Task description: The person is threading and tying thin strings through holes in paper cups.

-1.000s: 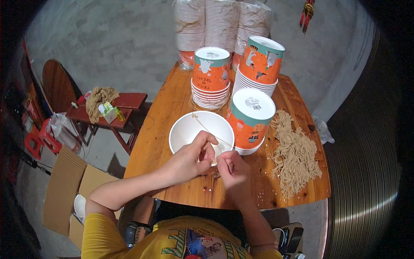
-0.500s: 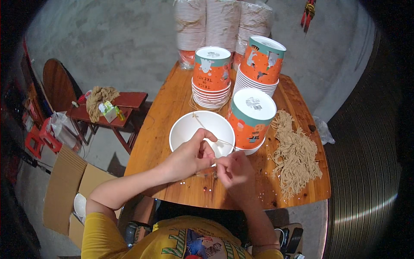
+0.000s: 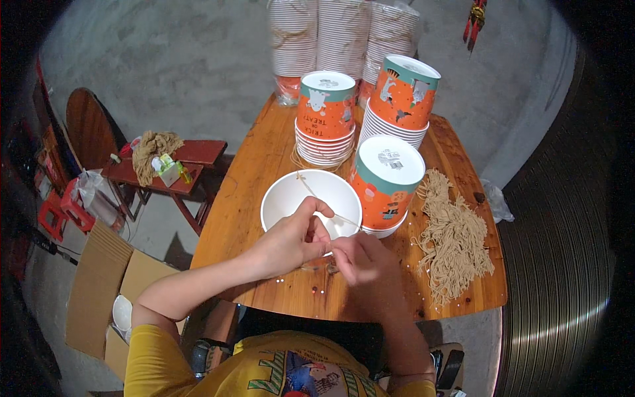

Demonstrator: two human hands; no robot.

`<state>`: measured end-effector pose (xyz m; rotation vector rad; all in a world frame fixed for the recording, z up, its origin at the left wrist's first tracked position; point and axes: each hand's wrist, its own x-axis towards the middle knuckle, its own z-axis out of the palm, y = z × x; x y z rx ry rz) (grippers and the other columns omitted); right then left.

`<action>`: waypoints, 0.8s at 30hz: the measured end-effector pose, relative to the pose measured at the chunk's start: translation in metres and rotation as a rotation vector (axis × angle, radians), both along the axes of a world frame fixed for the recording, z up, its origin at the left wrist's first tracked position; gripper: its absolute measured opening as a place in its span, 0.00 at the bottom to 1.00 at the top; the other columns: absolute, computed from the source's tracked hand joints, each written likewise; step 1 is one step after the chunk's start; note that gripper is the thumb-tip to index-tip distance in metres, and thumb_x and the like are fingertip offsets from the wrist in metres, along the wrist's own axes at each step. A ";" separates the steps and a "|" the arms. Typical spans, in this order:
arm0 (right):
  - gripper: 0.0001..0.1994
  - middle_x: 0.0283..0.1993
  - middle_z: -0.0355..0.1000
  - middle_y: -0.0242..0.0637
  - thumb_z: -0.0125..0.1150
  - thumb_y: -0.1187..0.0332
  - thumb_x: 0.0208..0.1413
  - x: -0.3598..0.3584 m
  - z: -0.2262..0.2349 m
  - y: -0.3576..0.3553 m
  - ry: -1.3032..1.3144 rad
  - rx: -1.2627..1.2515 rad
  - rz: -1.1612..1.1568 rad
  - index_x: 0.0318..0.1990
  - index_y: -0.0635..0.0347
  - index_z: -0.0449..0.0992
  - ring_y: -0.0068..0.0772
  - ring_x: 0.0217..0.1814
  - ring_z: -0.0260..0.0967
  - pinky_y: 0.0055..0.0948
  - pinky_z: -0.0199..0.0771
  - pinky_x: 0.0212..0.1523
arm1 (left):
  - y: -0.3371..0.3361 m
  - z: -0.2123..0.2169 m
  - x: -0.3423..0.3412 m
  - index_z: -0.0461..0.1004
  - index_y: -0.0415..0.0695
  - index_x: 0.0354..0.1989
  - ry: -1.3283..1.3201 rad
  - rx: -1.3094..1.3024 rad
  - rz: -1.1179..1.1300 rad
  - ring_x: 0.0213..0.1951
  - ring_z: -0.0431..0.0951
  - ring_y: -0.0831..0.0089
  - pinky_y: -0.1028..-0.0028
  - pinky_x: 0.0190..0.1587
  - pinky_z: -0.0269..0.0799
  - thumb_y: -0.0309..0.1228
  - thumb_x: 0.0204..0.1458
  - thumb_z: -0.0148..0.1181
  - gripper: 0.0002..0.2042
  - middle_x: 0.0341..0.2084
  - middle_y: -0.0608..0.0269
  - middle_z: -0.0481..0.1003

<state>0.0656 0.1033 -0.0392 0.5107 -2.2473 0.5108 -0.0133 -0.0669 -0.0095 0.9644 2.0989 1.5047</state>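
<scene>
A paper bucket (image 3: 279,198) stands with its white inside facing up at the near part of the table. A beige cord (image 3: 306,184) hangs at its far rim, and a length of it runs across the opening toward my fingers. At the near rim my left hand (image 3: 291,245) is closed in a pinch on the cord. Close against it, my right hand (image 3: 360,259) is also closed, thumb and finger pinching the cord. The fingertips meet, so the cord's end is hidden between them.
Upside-down stacks of orange paper buckets (image 3: 387,188) stand right of and behind the bowl-like opening. A pile of beige cords (image 3: 456,245) lies at the right. Wrapped bucket stacks (image 3: 340,46) rise at the back. An open cardboard box (image 3: 99,284) sits lower left, near a red bench (image 3: 198,152).
My right hand has turned slightly and its fingers have curled in more. My left hand keeps its pinch at the near rim, and the bucket stays almost in place.
</scene>
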 end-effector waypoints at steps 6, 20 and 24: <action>0.07 0.26 0.66 0.36 0.61 0.78 0.45 -0.004 0.007 0.001 -0.138 -0.095 0.016 0.30 0.58 0.70 0.35 0.24 0.68 0.32 0.70 0.25 | 0.003 0.001 0.001 0.58 0.41 0.49 -0.049 0.007 -0.019 0.30 0.70 0.78 0.76 0.34 0.68 0.20 0.51 0.57 0.19 0.26 0.65 0.68; 0.02 0.24 0.62 0.23 0.53 0.75 0.54 0.003 -0.002 0.003 -0.685 -0.918 0.187 0.31 0.58 0.68 0.13 0.25 0.57 0.16 0.59 0.27 | 0.008 -0.002 0.008 0.63 0.40 0.43 0.131 -0.040 -0.043 0.29 0.70 0.72 0.73 0.35 0.68 0.21 0.50 0.53 0.12 0.25 0.64 0.67; 0.01 0.25 0.64 0.25 0.51 0.73 0.55 0.009 0.003 0.002 -0.854 -1.158 0.225 0.33 0.58 0.68 0.14 0.25 0.61 0.16 0.61 0.28 | 0.007 -0.003 0.008 0.67 0.39 0.37 0.210 -0.063 -0.031 0.29 0.72 0.69 0.70 0.33 0.69 0.22 0.50 0.54 0.06 0.24 0.60 0.69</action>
